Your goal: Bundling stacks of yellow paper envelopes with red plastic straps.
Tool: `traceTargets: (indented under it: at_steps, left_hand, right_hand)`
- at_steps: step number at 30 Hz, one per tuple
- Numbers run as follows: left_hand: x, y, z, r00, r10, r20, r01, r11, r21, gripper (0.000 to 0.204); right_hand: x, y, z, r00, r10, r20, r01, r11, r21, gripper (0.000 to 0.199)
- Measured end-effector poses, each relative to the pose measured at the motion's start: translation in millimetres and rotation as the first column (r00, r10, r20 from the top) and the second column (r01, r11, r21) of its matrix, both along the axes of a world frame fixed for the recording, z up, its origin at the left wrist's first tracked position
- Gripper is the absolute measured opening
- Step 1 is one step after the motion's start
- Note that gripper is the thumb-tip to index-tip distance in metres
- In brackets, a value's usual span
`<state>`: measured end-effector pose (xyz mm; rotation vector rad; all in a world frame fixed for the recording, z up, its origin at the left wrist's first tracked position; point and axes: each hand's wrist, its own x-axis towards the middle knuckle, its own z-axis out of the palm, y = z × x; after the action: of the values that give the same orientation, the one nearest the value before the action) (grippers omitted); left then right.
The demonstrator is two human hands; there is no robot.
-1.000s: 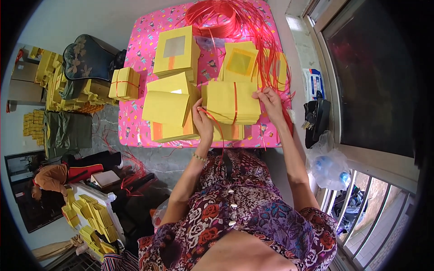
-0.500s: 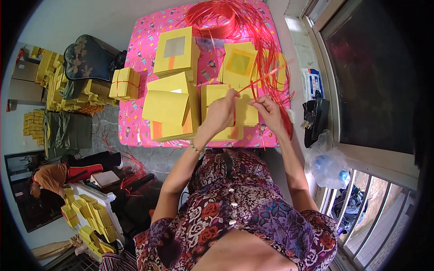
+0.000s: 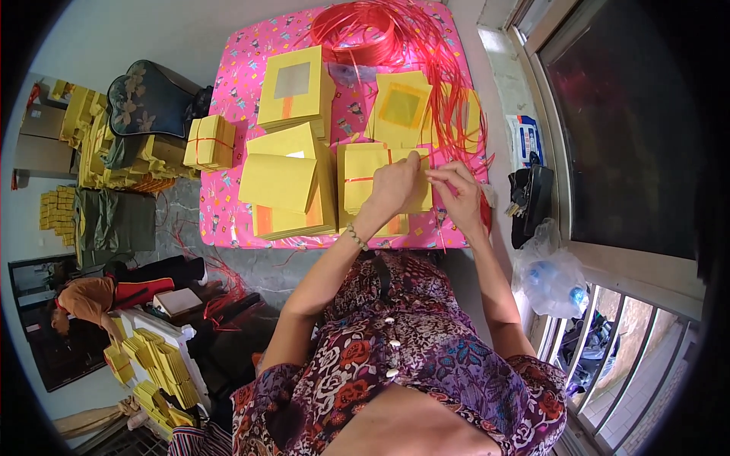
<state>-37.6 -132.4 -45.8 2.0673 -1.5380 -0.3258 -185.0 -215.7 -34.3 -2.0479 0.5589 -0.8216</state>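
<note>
Hands meet over the yellow box stack [image 3: 365,186] at the near edge of the pink table [image 3: 236,137], toward its right corner. Your left hand [image 3: 395,186] lies curled on the top of the stack, pressing it down, thumb and forefinger closed on the red string [image 3: 361,180] that crosses the stack from left to right. Your right hand [image 3: 460,194] sits just beside it, off the stack's right edge, fingertips pinched on the same string, almost touching the left thumb. So the stack lies directly under your left hand and to the left of your right; the string's long axis runs along the near edge, and its loose end trails right toward the heap of red string [image 3: 395,30] at the far edge. A taller pile of yellow boxes [image 3: 285,182] stands touching the stack on its left.
</note>
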Motion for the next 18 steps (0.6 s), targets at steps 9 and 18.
traceTargets:
  at_steps: [9, 18]
  left_hand:
    - [-2.5, 0.0, -0.8, 0.989, -0.144, 0.025, 0.145, 0.989, -0.037, 0.022]
    - [-3.1, -0.4, 4.8, 0.99, -0.094, -0.103, 0.085, 0.993, -0.082, 0.016]
  right_hand:
    - [8.1, -7.4, -2.4, 0.992, -0.127, -0.005, 0.116, 0.919, -0.376, 0.021]
    - [12.1, -9.9, -7.5, 0.998, -0.067, 0.014, 0.068, 0.997, -0.03, 0.013]
